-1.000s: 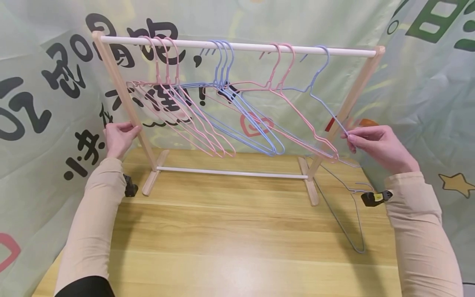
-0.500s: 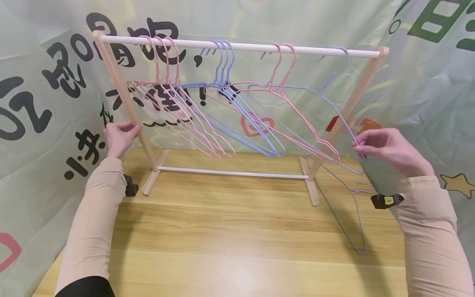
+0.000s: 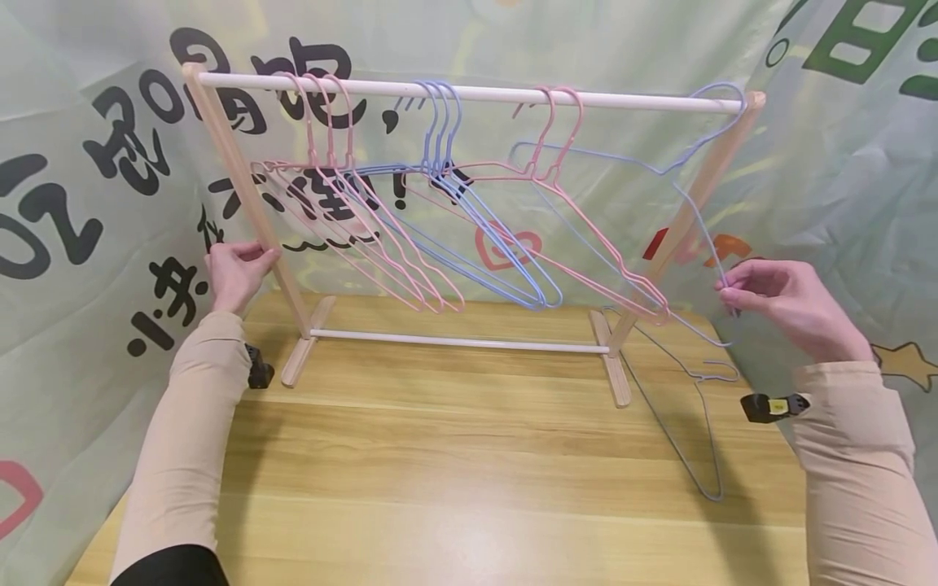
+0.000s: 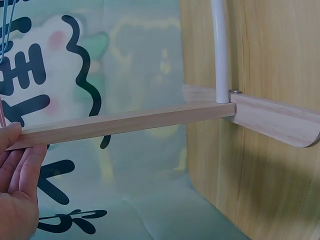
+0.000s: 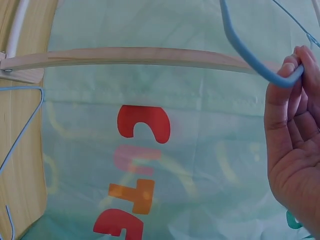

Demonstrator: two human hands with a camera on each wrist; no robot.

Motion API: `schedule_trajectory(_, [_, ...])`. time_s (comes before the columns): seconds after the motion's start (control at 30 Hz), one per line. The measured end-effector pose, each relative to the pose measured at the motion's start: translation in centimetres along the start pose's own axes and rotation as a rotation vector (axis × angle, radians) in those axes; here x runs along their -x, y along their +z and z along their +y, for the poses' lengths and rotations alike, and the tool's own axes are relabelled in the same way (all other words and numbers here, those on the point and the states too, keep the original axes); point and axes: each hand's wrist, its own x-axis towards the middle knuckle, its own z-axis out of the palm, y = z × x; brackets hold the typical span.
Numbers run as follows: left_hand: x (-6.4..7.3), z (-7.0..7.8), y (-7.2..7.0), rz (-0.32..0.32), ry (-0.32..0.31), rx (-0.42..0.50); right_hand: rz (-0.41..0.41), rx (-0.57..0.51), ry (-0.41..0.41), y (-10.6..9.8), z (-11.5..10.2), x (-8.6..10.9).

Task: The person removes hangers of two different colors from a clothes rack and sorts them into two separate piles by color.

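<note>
A small clothes rack has a white top rail (image 3: pixel 498 93) between wooden posts. In the head view my left hand (image 3: pixel 238 273) pinches the left wooden post (image 3: pixel 233 167); the left wrist view shows the thumb above and fingers below that post (image 4: pixel 125 122). My right hand (image 3: pixel 799 305) pinches the lower corner of a blue hanger (image 3: pixel 593 150), bent between thumb and fingertips in the right wrist view, where the hanger (image 5: pixel 242 47) looks thick and close. Its hook loops over the rail's right end, beside the right post (image 3: pixel 707 175). The hanger is tilted.
Pink hangers (image 3: pixel 311 126), blue hangers (image 3: pixel 438 130) and a pink pair (image 3: pixel 540 134) hang in separate groups along the rail. A grey-blue hanger (image 3: pixel 718 378) lies on the wooden table (image 3: pixel 440 456) near the right foot (image 3: pixel 611 366). A printed curtain (image 3: pixel 828 195) surrounds the table.
My right hand has moved right and slightly down with the blue hanger. The hanger's hook has slid along the rail to its right end and turned. My left hand has stayed on the post.
</note>
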Motion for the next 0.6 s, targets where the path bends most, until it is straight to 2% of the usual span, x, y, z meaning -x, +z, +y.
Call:
schedule_trajectory(0.23, [0.04,0.04,0.05,0.011,-0.001,-0.018,0.012,-0.028,-0.021,-0.02,0.15,0.08])
schedule_trajectory(0.6, [-0.09,0.03,0.09,-0.002,0.0,0.004,0.047,-0.004,0.005,0.16,0.54,0.44])
